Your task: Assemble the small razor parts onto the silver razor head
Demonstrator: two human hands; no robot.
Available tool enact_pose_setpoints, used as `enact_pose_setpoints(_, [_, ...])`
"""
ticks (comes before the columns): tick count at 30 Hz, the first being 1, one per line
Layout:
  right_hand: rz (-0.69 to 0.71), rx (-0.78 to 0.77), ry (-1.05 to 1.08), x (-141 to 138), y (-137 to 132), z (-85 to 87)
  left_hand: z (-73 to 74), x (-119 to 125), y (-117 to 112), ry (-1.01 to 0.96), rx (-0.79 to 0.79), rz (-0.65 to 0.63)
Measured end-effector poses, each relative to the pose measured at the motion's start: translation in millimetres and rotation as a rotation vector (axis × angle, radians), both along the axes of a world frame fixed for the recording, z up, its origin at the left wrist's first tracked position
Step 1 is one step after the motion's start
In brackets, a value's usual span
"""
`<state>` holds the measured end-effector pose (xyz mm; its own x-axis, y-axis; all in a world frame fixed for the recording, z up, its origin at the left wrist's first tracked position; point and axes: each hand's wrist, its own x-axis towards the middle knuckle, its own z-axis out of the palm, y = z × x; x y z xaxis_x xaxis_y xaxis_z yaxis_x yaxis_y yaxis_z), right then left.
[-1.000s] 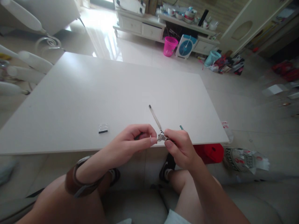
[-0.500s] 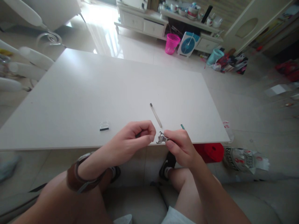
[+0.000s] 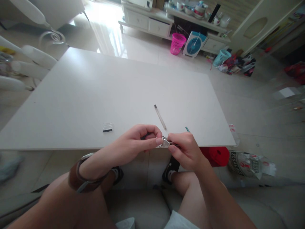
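Note:
A small silver metal piece (image 3: 165,142) with short prongs is pinched between the thumb and forefinger of my right hand (image 3: 186,149). Too small to name, it sits by the near table edge. My left hand (image 3: 140,140) is closed in a pinch, its thumb and fingertips against the left end of the metal piece; anything else between them is hidden. Just beyond my hands lies a slim clear pen-like tube (image 3: 160,117) with a dark tip. A thin teal stick-like item (image 3: 187,129) shows partly behind my right hand.
On the white table (image 3: 128,86) to the left rests a small clear case with a black strip (image 3: 107,130). Below the near edge at right are a red object (image 3: 218,156) and a printed plastic bag (image 3: 250,163). White chairs (image 3: 35,57) stand at the left.
My left hand has moved slightly right, and its fingertips now meet the silver metal piece that my right hand holds. The view has shifted a little.

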<state>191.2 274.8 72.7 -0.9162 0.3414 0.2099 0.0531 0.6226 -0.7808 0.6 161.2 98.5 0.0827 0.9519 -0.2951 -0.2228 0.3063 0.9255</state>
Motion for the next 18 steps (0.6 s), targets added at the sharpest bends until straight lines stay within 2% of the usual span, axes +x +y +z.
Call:
enact_pose_setpoints(4, [0.005, 0.051, -0.03, 0.9, 1.1, 1.6, -0.4, -1.8, -0.3, -0.022, 0.002, -0.033])
enact_pose_setpoints(12, [0.008, 0.035, -0.033, 1.0, 1.0, 2.0, 0.7, -1.1, 0.3, 0.02, 0.006, -0.007])
enact_pose_setpoints(18, [0.016, -0.056, -0.048, 1.1, 0.0, 1.2, -0.7, -3.0, 0.7, 0.025, 0.035, -0.011])
